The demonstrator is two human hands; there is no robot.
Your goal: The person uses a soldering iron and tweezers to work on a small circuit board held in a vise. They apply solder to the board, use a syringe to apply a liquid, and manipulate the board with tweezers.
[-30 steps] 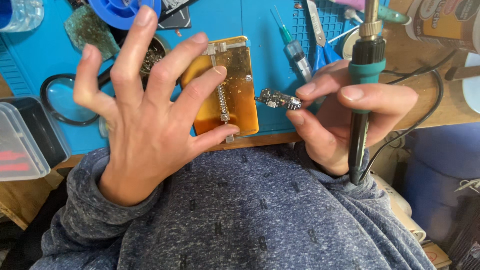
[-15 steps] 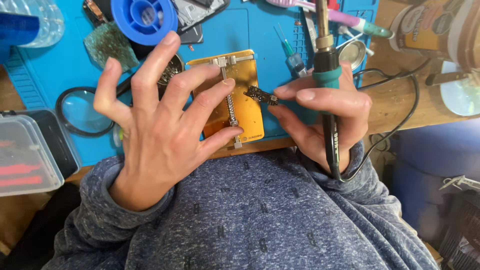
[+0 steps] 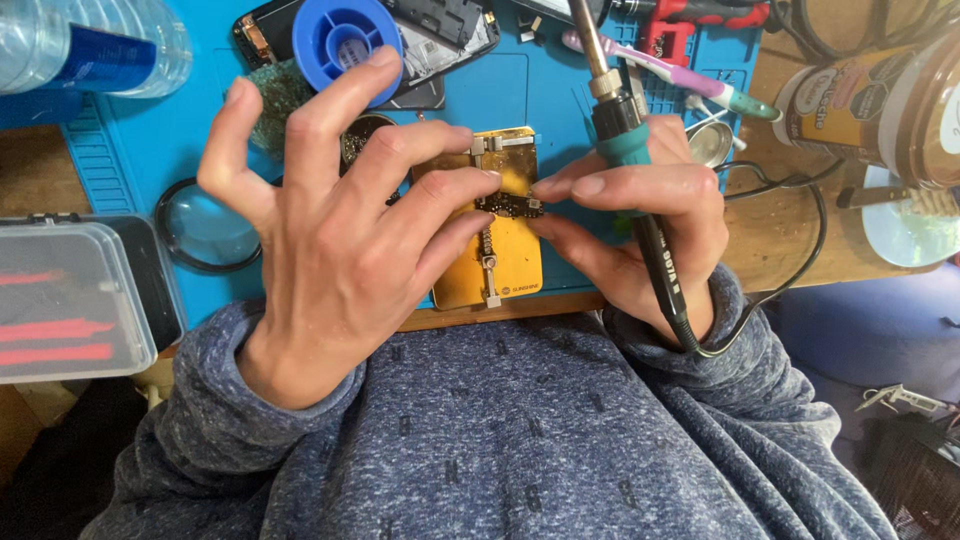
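Note:
A gold circuit-board holder lies on the blue work mat near the table's front edge. My left hand spreads over its left side, fingertips touching a small dark circuit board on the holder. From the right, my right hand pinches that same small board between thumb and forefinger. It also grips a soldering iron with a teal collar, tip pointing away from me and black handle running down past the wrist.
A blue solder spool, an opened phone, a magnifying glass, a plastic bottle and a pink-handled brush lie around the mat. A clear lidded box sits left. Jars stand right.
My right hand has carried the small board leftward onto the gold holder. My left fingers have come down onto it. The view has shifted so the table sits lower in the frame.

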